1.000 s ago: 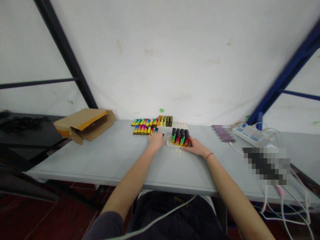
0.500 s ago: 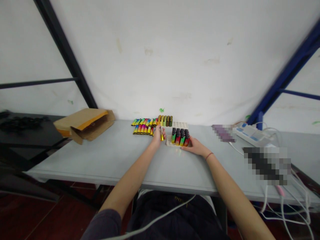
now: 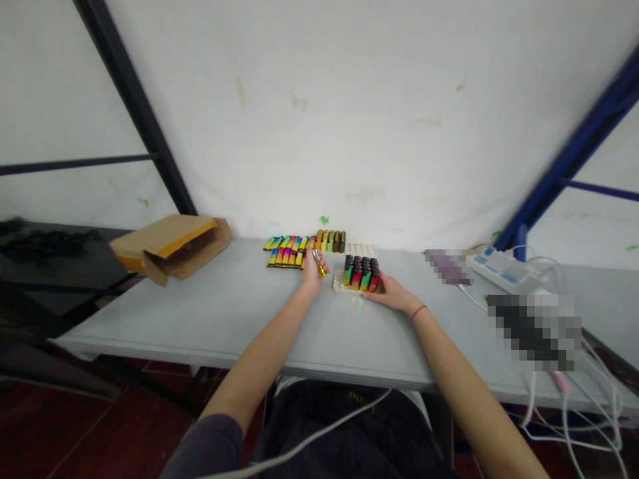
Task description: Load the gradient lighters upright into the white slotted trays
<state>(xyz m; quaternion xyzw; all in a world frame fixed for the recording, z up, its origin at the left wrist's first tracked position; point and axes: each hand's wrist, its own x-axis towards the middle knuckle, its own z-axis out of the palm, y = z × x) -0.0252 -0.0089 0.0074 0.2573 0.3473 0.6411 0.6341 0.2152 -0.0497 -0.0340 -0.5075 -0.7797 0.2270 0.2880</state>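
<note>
My left hand (image 3: pixel 311 276) is closed on a yellow lighter (image 3: pixel 318 262), held just left of a white tray (image 3: pixel 339 285). Several lighters (image 3: pixel 360 273) with black tops stand upright in that tray. My right hand (image 3: pixel 390 291) rests against the tray's front right corner, fingers curled on its edge. Rows of colourful lighters (image 3: pixel 287 251) lie flat on the grey table (image 3: pixel 239 313) behind my left hand. A second group of yellow and dark lighters (image 3: pixel 332 240) stands near the wall.
An open cardboard box (image 3: pixel 167 247) lies on its side at the table's left. A white power strip (image 3: pixel 504 268) with cables sits at the right, beside blurred-out objects. Another white tray (image 3: pixel 360 249) lies behind the filled one. Dark metal frame bars rise on both sides.
My left hand picked a yellow lighter from the flat rows and lifted it beside the tray. My right hand has stayed on the tray.
</note>
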